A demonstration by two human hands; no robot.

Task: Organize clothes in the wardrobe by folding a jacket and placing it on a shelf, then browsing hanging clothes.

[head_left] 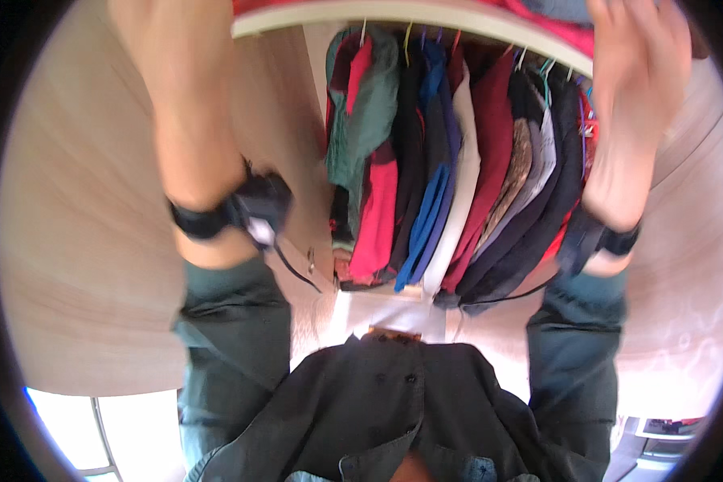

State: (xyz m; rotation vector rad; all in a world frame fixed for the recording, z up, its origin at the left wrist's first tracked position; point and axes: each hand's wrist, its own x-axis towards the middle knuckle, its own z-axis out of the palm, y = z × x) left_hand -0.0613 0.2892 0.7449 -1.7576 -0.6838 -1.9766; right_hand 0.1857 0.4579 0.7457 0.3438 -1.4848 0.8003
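We see both arms raised on either side of a wardrobe opening, probably because the pale shelf (458, 18) sits above the hanging clothes (490, 177). Red cloth (574, 38) lies on that shelf near its right end, just beside the right hand (643, 60). This hand points upward, blurred, and we cannot tell whether it grips anything. The left hand (177, 40) is blurred and cut off by the top border, so we cannot tell its state either. Hangers (547, 80) carry the clothes side by side, which seems meant to keep them below the shelf.

The shelf's curved-looking front edge spans the gap between the 2 hands. Wooden panels (80, 209) flank both arms, limiting sideways room; the space between the forearms, before the clothes, looks freer.
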